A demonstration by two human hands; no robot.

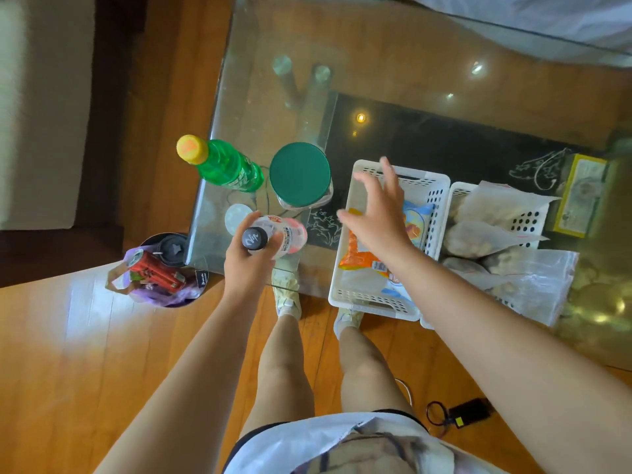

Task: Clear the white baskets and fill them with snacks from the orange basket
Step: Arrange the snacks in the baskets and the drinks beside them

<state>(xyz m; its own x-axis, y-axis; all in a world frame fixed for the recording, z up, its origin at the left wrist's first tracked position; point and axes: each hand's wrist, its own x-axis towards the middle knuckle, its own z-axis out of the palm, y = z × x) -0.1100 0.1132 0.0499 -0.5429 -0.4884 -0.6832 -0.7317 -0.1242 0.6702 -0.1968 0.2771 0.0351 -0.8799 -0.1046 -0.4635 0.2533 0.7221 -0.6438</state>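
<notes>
Two white baskets stand side by side on the glass table. The nearer white basket (372, 304) holds an orange snack packet (359, 256) and a blue-and-white packet (419, 213). The second white basket (528, 222) holds clear bags of pale lumps (478, 234). My left hand (248, 256) grips a clear bottle with a black cap (285, 234) at the table's near left corner. My right hand (379, 213) hovers over the nearer basket with fingers spread, holding nothing. No orange basket is in view.
A green bottle with a yellow cap (222, 164) and a jar with a dark green lid (301, 174) stand on the glass table (273, 90). A bin (160, 271) with rubbish sits on the wood floor by the corner. A yellow box (578, 193) lies far right. A cable and charger (465, 412) lie behind my feet.
</notes>
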